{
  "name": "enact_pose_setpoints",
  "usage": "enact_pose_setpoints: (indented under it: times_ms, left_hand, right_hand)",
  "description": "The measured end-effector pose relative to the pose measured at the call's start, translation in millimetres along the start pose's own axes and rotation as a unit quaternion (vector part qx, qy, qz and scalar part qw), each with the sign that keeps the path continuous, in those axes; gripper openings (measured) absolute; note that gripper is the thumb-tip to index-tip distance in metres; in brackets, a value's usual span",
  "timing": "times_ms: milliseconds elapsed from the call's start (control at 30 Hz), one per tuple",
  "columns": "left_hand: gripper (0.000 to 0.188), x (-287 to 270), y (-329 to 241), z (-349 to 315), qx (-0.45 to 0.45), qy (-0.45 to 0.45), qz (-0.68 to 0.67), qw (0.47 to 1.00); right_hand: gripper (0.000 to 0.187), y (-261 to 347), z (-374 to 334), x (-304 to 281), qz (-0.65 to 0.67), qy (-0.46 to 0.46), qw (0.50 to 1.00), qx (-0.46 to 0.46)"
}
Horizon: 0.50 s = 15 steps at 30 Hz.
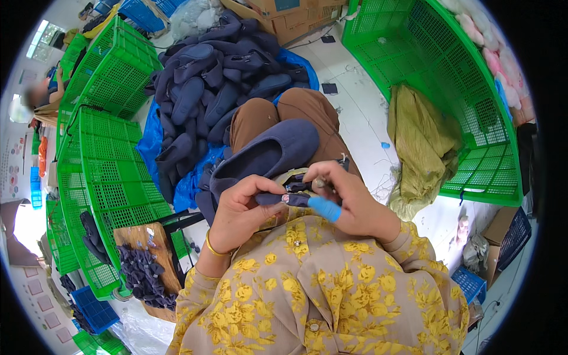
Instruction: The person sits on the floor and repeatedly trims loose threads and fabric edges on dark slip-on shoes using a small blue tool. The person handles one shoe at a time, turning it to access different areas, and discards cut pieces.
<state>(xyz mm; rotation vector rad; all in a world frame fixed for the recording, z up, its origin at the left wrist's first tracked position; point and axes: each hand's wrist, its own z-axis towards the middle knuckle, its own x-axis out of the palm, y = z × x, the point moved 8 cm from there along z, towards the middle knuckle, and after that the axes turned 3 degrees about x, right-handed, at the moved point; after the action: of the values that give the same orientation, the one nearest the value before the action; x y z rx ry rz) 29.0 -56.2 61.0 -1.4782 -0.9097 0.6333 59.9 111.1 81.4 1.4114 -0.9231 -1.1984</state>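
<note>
Head view shows me the left hand [236, 212] and right hand [354, 200] pinching the dark fabric piece [297, 200] just nearside of the navy slipper [290, 145]; I'd keep it level, fingers light.

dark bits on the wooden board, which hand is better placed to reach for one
Probably the left hand: the dark bits lie on the person's left, nearer it than the right hand. The left pinches a dark strip, though, so it would likely need freeing first.
</note>
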Motion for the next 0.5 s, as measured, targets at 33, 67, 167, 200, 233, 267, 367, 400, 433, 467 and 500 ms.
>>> enact_pose_setpoints:
  times_ms: [33, 67, 167, 200, 233, 267, 367, 400, 433, 467, 500]
  left_hand:
    - [0.023, -1.3, -1.4, 1.3, 0.032, 0.009, 0.018, 0.999]
    - [0.025, -1.4, -2.8, 2.3, 0.064, 0.017, 0.036, 0.997]
    - [0.028, -4.8, 7.1, 2.4, 0.060, 0.003, 0.017, 0.998]
    - [0.028, -3.8, 5.3, 3.5, 0.077, 0.017, 0.025, 0.997]
    - [0.029, -3.7, 3.2, 4.7, 0.093, 0.031, 0.034, 0.995]
    - [0.029, -3.7, 1.2, 5.5, 0.110, 0.044, 0.042, 0.992]
    - [0.028, -3.9, -3.0, 7.5, 0.133, 0.072, 0.088, 0.985]
    - [0.024, -5.0, -0.2, 7.2, 0.119, 0.071, 0.059, 0.989]
    - [0.020, -5.9, 3.4, 6.5, 0.105, 0.070, 0.029, 0.992]
    - [0.015, -6.6, 6.5, 6.1, 0.090, 0.070, -0.002, 0.993]
    - [0.014, -6.5, 7.6, 6.6, 0.081, 0.072, -0.019, 0.994]
  right_hand:
    - [0.020, -11.4, -2.6, -2.8, 0.053, -0.004, 0.997, 0.049]
    - [0.016, -8.0, -2.6, -7.5, -0.006, -0.021, 0.999, 0.026]
    - [0.021, -3.8, -0.4, -5.5, -0.082, 0.028, 0.996, -0.024]
    - [0.031, -3.0, 0.3, -5.5, -0.096, 0.032, 0.993, -0.059]
    - [0.036, -4.0, 0.2, -5.1, -0.102, 0.037, 0.992, -0.062]
    - [0.040, -4.5, -0.1, -4.4, -0.107, 0.042, 0.991, -0.065]
    - [0.047, -5.5, -0.1, -3.2, -0.108, 0.060, 0.990, -0.070]
    - [0.048, -4.8, 0.1, -3.1, -0.106, 0.066, 0.990, -0.070]
    - [0.049, -4.2, 0.5, -3.3, -0.100, 0.071, 0.990, -0.064]
    - [0.050, -3.1, 0.8, -3.5, -0.094, 0.077, 0.991, -0.058]
    - [0.051, -3.3, 0.6, -3.3, -0.089, 0.082, 0.991, -0.053]
